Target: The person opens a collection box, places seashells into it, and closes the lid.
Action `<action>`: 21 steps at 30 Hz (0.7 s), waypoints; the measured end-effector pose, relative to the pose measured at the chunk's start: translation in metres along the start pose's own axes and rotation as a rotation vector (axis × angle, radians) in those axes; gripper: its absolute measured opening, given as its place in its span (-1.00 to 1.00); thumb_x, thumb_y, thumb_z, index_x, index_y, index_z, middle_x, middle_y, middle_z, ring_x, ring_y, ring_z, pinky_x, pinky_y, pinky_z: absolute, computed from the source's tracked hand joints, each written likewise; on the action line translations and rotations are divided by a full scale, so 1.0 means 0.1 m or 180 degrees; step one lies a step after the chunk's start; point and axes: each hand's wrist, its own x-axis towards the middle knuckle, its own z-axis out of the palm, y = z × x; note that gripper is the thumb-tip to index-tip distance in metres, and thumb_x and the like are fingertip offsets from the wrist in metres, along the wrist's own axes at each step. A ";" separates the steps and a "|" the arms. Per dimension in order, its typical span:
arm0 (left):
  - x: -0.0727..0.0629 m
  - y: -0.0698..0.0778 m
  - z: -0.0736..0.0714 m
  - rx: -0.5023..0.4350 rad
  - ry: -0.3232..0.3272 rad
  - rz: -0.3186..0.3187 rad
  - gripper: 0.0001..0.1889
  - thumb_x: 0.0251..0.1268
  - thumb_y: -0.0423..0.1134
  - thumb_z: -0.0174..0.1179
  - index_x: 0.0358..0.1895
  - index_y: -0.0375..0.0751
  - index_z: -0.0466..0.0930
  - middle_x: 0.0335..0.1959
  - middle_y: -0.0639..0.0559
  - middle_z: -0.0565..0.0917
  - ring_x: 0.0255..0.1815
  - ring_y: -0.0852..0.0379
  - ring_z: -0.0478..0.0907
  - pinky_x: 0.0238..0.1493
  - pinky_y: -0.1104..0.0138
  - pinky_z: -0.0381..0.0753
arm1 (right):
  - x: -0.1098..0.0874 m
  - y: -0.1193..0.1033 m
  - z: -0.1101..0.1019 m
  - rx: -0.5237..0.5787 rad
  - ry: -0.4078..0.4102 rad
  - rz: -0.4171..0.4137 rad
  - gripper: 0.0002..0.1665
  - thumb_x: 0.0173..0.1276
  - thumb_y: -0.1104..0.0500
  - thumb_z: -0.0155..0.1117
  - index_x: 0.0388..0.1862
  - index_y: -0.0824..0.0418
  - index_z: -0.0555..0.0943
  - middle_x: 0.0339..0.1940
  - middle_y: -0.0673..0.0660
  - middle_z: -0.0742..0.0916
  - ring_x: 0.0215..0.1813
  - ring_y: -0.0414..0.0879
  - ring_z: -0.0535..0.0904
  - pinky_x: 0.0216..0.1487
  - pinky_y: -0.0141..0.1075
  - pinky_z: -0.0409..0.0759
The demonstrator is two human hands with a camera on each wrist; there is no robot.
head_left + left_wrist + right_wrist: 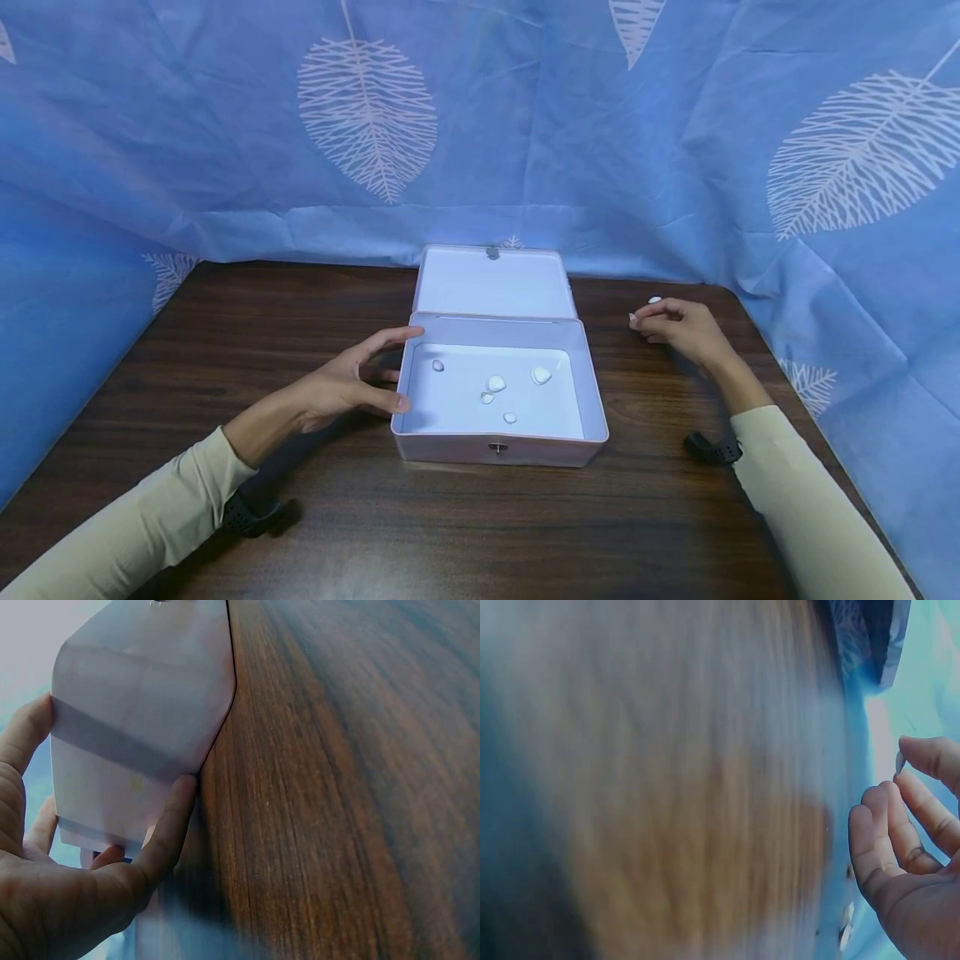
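A pale metal box (498, 450) stands with its lid (491, 282) thrown back. Several small white shells (541, 376) lie spread over its floor. My left hand (345, 383) rests against the box's left side, fingers spread, with fingertips at the rim; the left wrist view has its fingers on the side wall (142, 712). Off to the right, above the table, my right hand (678, 327) pinches a small white shell (899, 763) between thumb and index finger. Another white shell (655, 299) shows just behind that hand.
The dark wooden table (337, 517) ends at a blue leaf-print cloth (525, 125) hanging behind and at both sides. A latch (497, 447) sits on the box front. Black straps (712, 450) circle both wrists.
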 end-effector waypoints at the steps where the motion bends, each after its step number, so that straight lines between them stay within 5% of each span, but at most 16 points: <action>1: 0.00 0.00 0.00 0.0000 0.0001 0.0007 0.14 0.32 -0.29 0.65 0.85 0.21 0.14 0.92 -0.08 -0.20 0.80 -0.55 0.15 0.32 -0.03 0.75 | -0.02 -0.02 0.01 0.0002 -0.0005 -0.0018 -0.46 0.70 0.05 0.42 0.39 0.43 0.67 -0.17 -0.45 0.80 -0.03 -0.41 0.75 0.04 -0.46 0.77; 13: 0.00 -0.01 -0.01 -0.0011 -0.0023 0.0038 0.14 0.33 -0.29 0.65 0.86 0.20 0.12 0.92 -0.07 -0.20 0.80 -0.56 0.14 0.29 -0.04 0.77 | -0.24 -0.35 0.23 -0.0106 -0.0015 -0.0298 -0.52 0.63 0.04 0.51 0.29 0.37 0.76 0.11 0.00 0.91 -0.03 -0.42 0.79 0.05 -0.45 0.78; 21: 0.00 -0.01 -0.01 0.0010 -0.0012 0.0038 0.13 0.33 -0.27 0.65 0.85 0.20 0.13 0.91 -0.11 -0.16 0.79 -0.56 0.15 0.29 -0.03 0.76 | -0.35 -0.63 0.37 -0.0082 -0.0133 -0.0374 -0.53 0.59 0.00 0.55 0.29 0.26 0.78 0.12 0.05 0.91 0.03 -0.29 0.84 0.11 -0.39 0.75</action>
